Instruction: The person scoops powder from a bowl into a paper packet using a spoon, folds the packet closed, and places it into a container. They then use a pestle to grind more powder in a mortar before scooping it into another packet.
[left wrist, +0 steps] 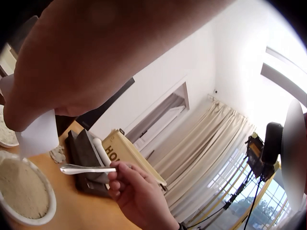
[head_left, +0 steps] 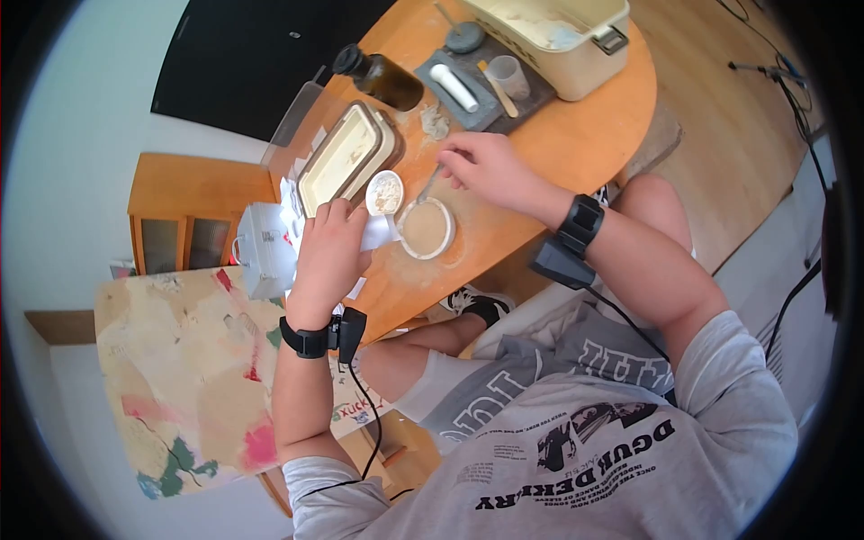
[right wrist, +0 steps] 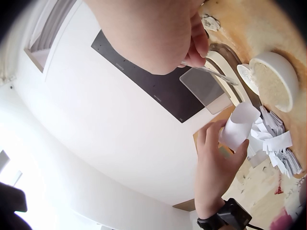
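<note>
My left hand [head_left: 328, 252] holds a rolled piece of white paper [right wrist: 236, 125], its open end showing in the right wrist view. Between the thumb and fingers of my right hand [head_left: 490, 171] is a metal spoon [left wrist: 86, 169], its bowl end near the rim of a white bowl [head_left: 453, 225]. Beige powder [right wrist: 271, 86] fills much of that bowl. Beside it, close to the paper, stands a small white cup [head_left: 371, 195] with pale, lumpy powder inside.
Behind the cup lies a cream tray [head_left: 342, 160]. A dark bottle [head_left: 387, 83], a white pestle-like rod [head_left: 454, 87], a clear cup [head_left: 509, 77] and a large cream bin [head_left: 589, 76] stand farther off. Folded paper strips [right wrist: 283, 148] lie near my left hand.
</note>
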The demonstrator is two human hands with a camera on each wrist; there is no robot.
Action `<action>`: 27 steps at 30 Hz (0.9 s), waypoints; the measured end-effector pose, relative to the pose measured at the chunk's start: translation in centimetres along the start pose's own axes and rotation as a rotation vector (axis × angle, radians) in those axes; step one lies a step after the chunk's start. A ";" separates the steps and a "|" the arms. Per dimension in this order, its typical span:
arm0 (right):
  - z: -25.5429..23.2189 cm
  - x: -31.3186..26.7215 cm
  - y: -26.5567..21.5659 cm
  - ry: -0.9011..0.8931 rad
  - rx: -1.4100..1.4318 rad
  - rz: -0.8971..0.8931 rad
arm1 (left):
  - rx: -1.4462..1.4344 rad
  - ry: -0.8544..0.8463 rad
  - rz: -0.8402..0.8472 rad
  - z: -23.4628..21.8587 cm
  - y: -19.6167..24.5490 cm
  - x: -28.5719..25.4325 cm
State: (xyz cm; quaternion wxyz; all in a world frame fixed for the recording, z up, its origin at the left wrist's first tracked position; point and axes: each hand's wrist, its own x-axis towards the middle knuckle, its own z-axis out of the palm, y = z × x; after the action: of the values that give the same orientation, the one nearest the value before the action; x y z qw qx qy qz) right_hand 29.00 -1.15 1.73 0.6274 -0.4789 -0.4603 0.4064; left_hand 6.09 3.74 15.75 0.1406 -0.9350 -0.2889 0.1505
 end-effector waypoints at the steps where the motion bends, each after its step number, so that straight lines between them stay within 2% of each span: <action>1: 0.1 0.1 0.0 -0.022 -0.011 -0.011 | -0.091 0.044 -0.049 0.4 -0.5 -0.7; 2: 0.0 0.0 0.0 -0.015 0.006 0.017 | -0.100 0.060 -0.074 1.2 -1.1 -1.5; 4: 0.2 -0.1 -0.1 -0.047 0.005 0.020 | -0.422 0.255 -0.163 3.5 -2.5 -3.3; 5: 0.2 -0.3 -0.1 -0.048 -0.005 0.056 | -0.427 0.287 -0.196 5.0 -3.1 -4.1; 7: 0.3 -0.3 -0.3 -0.086 -0.049 0.064 | -0.695 0.487 -0.268 8.5 -3.7 -5.1; 9: 0.5 -0.3 -0.2 -0.072 -0.009 0.116 | -0.753 0.570 -0.359 11.7 -3.7 -5.2; 10: 0.7 -0.3 -0.1 -0.114 -0.042 0.092 | -0.885 0.604 -0.387 13.2 -3.5 -5.0; 11: 0.9 -0.2 0.2 -0.086 -0.006 0.129 | -1.016 0.643 -0.412 14.3 -3.2 -4.8; 12: 1.1 -0.1 0.4 -0.055 0.029 0.172 | -1.029 0.688 -0.445 15.1 -2.8 -4.4; 14: 1.6 0.4 0.5 -0.061 0.013 0.197 | -1.305 0.735 -0.455 16.3 -2.1 -3.4; 16: 1.9 1.5 1.0 -0.034 0.006 0.264 | -1.364 0.768 -0.486 17.9 -1.4 -3.1; 19: 3.7 3.8 0.1 -0.046 -0.087 0.260 | -1.458 0.782 -0.470 18.3 -1.2 -3.7; 21: 5.0 5.8 -0.2 -0.041 -0.131 0.265 | -1.390 0.768 -0.533 17.3 -2.1 -4.1; 23: 6.5 7.6 0.1 -0.144 -0.217 0.316 | -1.372 0.822 -0.542 17.5 -2.8 -4.5; 25: 8.2 8.8 0.5 -0.183 -0.286 0.322 | -1.251 0.869 -0.637 18.2 -3.2 -4.8; 27: 9.4 9.6 1.4 -0.238 -0.409 0.309 | -1.261 0.854 -0.640 18.1 -3.2 -5.0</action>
State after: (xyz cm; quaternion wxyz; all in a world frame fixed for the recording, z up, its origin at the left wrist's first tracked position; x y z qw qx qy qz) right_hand 22.17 10.45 3.28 0.3899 -0.6090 -0.5247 0.4493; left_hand -6.00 6.59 1.32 -0.2767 -0.6878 -0.4930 -0.4552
